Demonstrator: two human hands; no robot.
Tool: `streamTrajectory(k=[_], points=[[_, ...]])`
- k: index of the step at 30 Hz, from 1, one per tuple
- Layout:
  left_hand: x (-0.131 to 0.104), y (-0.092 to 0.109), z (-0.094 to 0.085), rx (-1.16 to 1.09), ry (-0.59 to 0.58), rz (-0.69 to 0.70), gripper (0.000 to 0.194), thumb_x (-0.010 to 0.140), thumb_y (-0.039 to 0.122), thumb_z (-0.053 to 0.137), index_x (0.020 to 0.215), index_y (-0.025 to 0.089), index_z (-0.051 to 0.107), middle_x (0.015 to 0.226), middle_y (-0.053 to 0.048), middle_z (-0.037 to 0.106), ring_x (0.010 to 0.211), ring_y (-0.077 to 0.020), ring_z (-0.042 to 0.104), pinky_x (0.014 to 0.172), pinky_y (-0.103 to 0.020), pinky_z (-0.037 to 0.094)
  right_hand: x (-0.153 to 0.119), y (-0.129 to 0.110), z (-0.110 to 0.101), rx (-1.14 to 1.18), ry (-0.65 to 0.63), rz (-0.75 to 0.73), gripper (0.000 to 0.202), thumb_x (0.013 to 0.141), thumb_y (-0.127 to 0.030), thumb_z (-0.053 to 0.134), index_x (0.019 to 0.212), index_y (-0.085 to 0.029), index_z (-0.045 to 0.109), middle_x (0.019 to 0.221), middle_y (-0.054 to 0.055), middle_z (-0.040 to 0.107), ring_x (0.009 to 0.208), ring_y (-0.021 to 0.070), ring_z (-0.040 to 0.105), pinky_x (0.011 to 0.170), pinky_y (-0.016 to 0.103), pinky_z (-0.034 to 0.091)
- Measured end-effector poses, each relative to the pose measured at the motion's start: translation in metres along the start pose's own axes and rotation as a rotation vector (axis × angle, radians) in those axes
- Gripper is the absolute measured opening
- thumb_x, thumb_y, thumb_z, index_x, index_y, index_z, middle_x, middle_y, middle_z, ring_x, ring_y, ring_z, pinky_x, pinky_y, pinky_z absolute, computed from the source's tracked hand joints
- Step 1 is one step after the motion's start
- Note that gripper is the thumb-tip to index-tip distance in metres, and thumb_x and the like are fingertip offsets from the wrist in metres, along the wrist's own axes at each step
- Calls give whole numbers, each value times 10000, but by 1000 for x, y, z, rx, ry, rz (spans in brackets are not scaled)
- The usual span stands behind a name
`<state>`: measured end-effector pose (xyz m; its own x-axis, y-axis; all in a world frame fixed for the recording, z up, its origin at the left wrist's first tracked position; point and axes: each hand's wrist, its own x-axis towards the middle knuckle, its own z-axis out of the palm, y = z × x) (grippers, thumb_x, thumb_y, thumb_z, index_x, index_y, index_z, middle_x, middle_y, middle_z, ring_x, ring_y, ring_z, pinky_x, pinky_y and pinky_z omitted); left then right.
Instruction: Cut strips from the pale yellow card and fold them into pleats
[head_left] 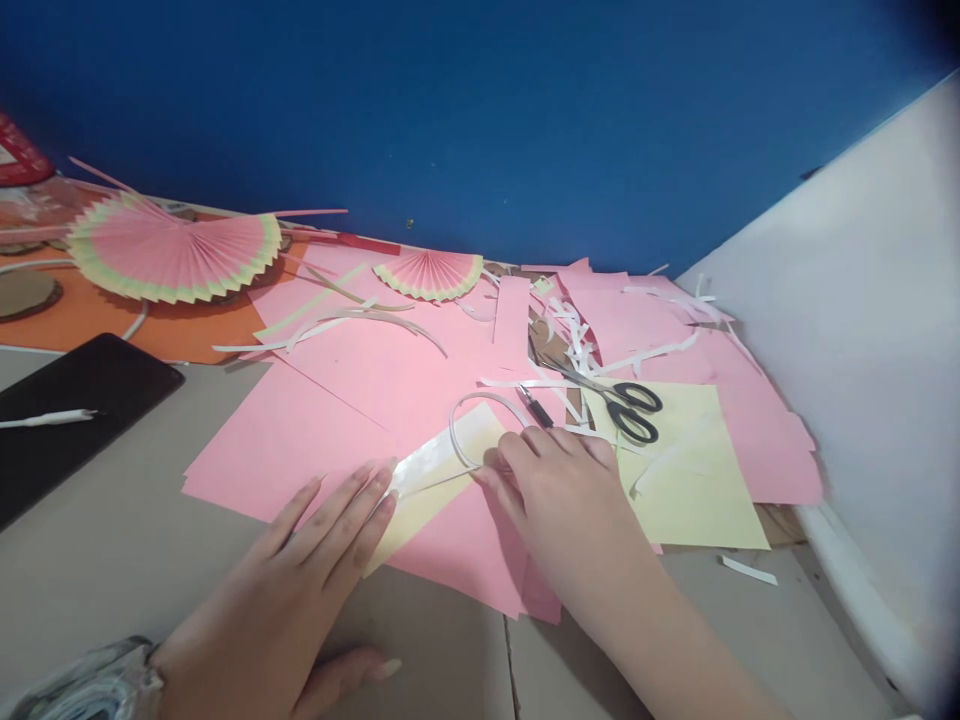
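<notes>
My left hand (300, 570) lies with fingers outstretched, their tips pressing the lower left part of a pale yellow paper strip (405, 525). A glossy white band (427, 462), which looks like tape, runs along that strip. My right hand (562, 490) is closed in a pinch on a thin white backing strip (451, 430), which curls up in a loop over the yellow paper. Under both hands spread pink paper sheets (300, 420). Beyond my right knuckles are a black pen (537, 408) and scissors with black handles (630, 408).
Pleated pink paper fans with yellow edges (180, 255) rest at the back left, on orange paper (202, 335). A dark tablet-like slab (82, 420) lies at left. Yellow paper (705, 500) and white scraps (574, 335) lie at right. A blue wall (450, 120) closes the back.
</notes>
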<state>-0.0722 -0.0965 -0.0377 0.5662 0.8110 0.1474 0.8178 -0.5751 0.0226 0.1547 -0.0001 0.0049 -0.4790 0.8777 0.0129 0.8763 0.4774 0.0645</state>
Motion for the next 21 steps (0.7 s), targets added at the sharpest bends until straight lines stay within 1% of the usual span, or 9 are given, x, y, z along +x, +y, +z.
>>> streamTrajectory(k=[5, 7, 9, 10, 12, 14, 17, 19, 21], points=[[0, -1, 2, 6, 20, 23, 803, 831, 617, 443, 1423, 89, 320, 1487, -161, 319, 1370, -315, 271, 1111, -420, 141, 2, 5, -1, -63, 51, 67, 117, 838, -257, 510, 756, -192, 560, 710, 45, 631, 706, 215, 568, 677, 352, 300], [1, -2, 2, 14, 15, 33, 804, 836, 612, 440, 1424, 78, 314, 1491, -172, 302, 1372, -322, 262, 1109, -430, 129, 3, 9, -1, -94, 73, 94, 124, 822, -272, 516, 733, -191, 547, 691, 49, 630, 675, 218, 566, 653, 353, 305], [1, -2, 2, 18, 10, 34, 801, 841, 609, 432, 1428, 79, 306, 1497, -170, 290, 1373, -321, 259, 1107, -436, 123, 4, 15, -2, -137, 68, 126, 135, 824, -283, 523, 735, -186, 551, 690, 56, 629, 668, 230, 571, 643, 362, 315], [1, -2, 2, 19, 8, 31, 801, 843, 610, 428, 1429, 80, 302, 1499, -167, 286, 1374, -318, 256, 1106, -436, 121, 4, 19, -3, -162, 58, 138, 127, 829, -276, 521, 756, -179, 562, 720, 66, 634, 681, 238, 575, 644, 368, 322], [1, -2, 2, 20, 9, 23, 801, 844, 611, 425, 1430, 80, 300, 1502, -163, 283, 1376, -313, 254, 1105, -434, 121, 4, 24, -7, -195, 45, 138, 108, 830, -255, 525, 849, -167, 585, 843, 92, 640, 739, 258, 579, 659, 379, 338], [0, -1, 2, 22, 8, 21, 807, 844, 613, 424, 1431, 73, 295, 1503, -167, 277, 1376, -312, 254, 1102, -432, 127, 3, 25, -11, -140, 47, 86, 202, 822, -259, 548, 1006, -181, 578, 1023, 106, 613, 844, 271, 572, 694, 386, 352], [0, 0, 1, 25, -6, 12, 811, 846, 610, 423, 1436, 71, 281, 1505, -168, 268, 1379, -308, 252, 1101, -428, 135, 2, 17, -13, 55, 63, -52, 416, 839, -295, 559, 1242, -237, 470, 1252, 85, 520, 1020, 261, 518, 802, 396, 349], [0, 0, 1, 27, -16, 4, 805, 851, 606, 419, 1441, 79, 269, 1506, -161, 269, 1383, -298, 246, 1104, -426, 133, 3, 6, -10, 145, 54, -163, 461, 882, -294, 527, 1322, -249, 396, 1322, 60, 489, 1072, 241, 481, 847, 391, 328], [1, 0, 1, 29, -17, 4, 801, 855, 606, 411, 1443, 82, 263, 1505, -157, 274, 1386, -290, 242, 1105, -425, 131, 5, -5, -4, 202, 21, -250, 395, 915, -277, 496, 1300, -239, 417, 1275, 42, 538, 1039, 220, 480, 838, 376, 317]])
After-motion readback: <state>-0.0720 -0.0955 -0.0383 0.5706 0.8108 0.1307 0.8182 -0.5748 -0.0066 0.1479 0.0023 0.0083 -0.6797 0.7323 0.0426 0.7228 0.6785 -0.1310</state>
